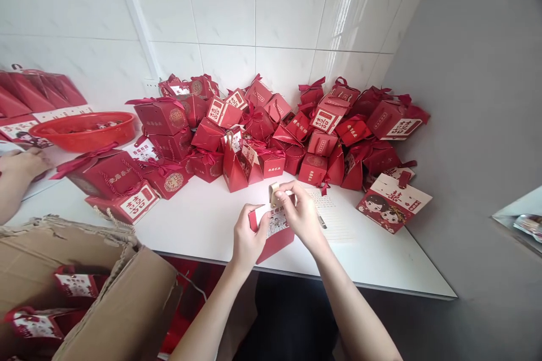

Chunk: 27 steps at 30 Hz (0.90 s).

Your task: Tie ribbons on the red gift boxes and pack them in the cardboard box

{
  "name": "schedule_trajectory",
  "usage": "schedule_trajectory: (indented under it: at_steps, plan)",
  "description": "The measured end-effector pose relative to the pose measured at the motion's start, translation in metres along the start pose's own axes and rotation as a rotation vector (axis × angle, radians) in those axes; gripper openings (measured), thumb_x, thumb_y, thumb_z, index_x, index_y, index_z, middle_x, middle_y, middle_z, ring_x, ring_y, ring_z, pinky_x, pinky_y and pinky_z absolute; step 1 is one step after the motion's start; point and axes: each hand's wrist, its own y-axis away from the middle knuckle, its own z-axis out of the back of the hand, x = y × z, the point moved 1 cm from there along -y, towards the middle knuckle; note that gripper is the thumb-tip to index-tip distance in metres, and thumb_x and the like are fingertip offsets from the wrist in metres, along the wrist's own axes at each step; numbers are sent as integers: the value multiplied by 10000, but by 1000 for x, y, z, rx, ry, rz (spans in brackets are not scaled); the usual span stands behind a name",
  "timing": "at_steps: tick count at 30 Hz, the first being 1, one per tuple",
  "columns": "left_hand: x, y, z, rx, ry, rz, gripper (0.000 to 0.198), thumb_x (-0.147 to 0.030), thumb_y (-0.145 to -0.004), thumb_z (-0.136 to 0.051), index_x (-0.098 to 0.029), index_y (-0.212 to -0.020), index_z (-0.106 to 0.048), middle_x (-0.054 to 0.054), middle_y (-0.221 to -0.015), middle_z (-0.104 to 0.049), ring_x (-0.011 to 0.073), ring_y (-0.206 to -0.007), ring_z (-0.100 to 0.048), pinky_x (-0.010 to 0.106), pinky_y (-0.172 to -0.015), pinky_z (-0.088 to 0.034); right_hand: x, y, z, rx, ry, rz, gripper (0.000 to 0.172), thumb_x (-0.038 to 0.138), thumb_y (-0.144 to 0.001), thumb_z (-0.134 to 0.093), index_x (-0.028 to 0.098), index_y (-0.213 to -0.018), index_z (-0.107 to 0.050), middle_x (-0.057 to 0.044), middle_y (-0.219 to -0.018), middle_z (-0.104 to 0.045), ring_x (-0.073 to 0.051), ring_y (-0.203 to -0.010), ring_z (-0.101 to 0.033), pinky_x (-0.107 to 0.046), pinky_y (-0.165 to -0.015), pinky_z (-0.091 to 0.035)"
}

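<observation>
A red gift box (278, 245) with a white, figure-printed upper panel stands at the front edge of the white table. My left hand (250, 237) is closed on the box's left side, thumb across the front. At the top of the box, my right hand (300, 211) pinches a gold strap (273, 194) between thumb and fingers. Part of the box's upper right is hidden behind my right hand. Just right of the box lies a lined sheet of paper (339, 220) with red writing, and a pen (322, 222) on it.
Many red gift boxes (207, 164) are heaped along the tiled wall. One printed box (387, 206) stands at right. A red basin (84, 138) is at left, near another person's hand (27, 163). An open cardboard box (122, 299) with red boxes inside stands at front left.
</observation>
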Motion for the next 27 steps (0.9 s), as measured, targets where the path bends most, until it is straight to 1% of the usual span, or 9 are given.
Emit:
schedule_trajectory:
  at_steps: [3,5,9,11,13,17,20,23,27]
  plan:
    - [-3,3,-3,-189,-99,-68,106,-246,-836,-513,-178,-918,-513,30,-806,-594,145,-761,-601,253,-678,-497,2,16,-4,-180,34,6,127,294,-887,-435,221,-829,-521,-45,-877,-573,-188,-875,-565,-352,-801,-456]
    - [-7,7,-6,-214,-128,-114,145,-226,-847,-493,-176,-983,-501,56,-884,-583,156,-822,-594,271,-706,-498,5,28,-9,-140,48,14,113,302,-865,-473,218,-924,-521,-72,-960,-569,-210,-980,-546,-383,-861,-445]
    - [-22,30,-9,39,-166,-259,486,-234,-813,-512,-157,-1270,-365,158,-1170,-490,259,-1114,-493,379,-859,-469,8,41,-15,79,14,-35,495,328,-771,-605,201,-1205,-403,-120,-1189,-514,-236,-1090,-520,-382,-862,-472]
    - [-28,42,-6,184,-184,-332,602,-227,-790,-519,-140,-1341,-291,187,-1277,-401,298,-1213,-404,422,-936,-423,6,40,-12,93,-32,-115,390,317,-807,-553,200,-1161,-437,-100,-1118,-574,-219,-1003,-578,-348,-782,-501]
    - [-30,44,3,195,-193,-377,527,-198,-791,-497,-148,-1297,-357,176,-1272,-381,288,-1198,-411,421,-938,-422,2,34,-6,89,-80,-185,205,309,-846,-490,197,-1016,-511,-63,-947,-641,-195,-863,-625,-303,-682,-502]
    - [-33,8,25,-47,-192,-434,242,-180,-788,-533,-172,-1020,-468,134,-1141,-462,248,-1104,-469,414,-905,-433,-9,22,4,174,-165,-189,165,350,-832,-524,190,-840,-564,-28,-784,-641,-168,-720,-609,-249,-561,-439]
    - [-35,-32,31,131,-157,-395,243,-242,-783,-584,-197,-940,-403,99,-1095,-546,219,-1055,-528,396,-882,-449,-14,17,5,255,-226,-161,188,369,-830,-538,188,-808,-584,-11,-731,-622,-130,-602,-541,-232,-501,-377]
    - [-33,-57,27,355,-68,-283,180,-266,-804,-564,-207,-829,-396,9,-863,-603,145,-816,-612,275,-704,-504,-19,13,3,285,-250,-126,197,378,-831,-543,190,-796,-591,0,-719,-610,-108,-546,-478,-227,-481,-347]
    - [-23,-59,16,387,78,-191,94,-270,-847,-505,-191,-803,-477,-26,-734,-586,90,-640,-601,182,-550,-480,-24,11,2,277,-218,-75,195,376,-846,-529,191,-815,-580,1,-728,-599,-105,-537,-469,-232,-494,-370]
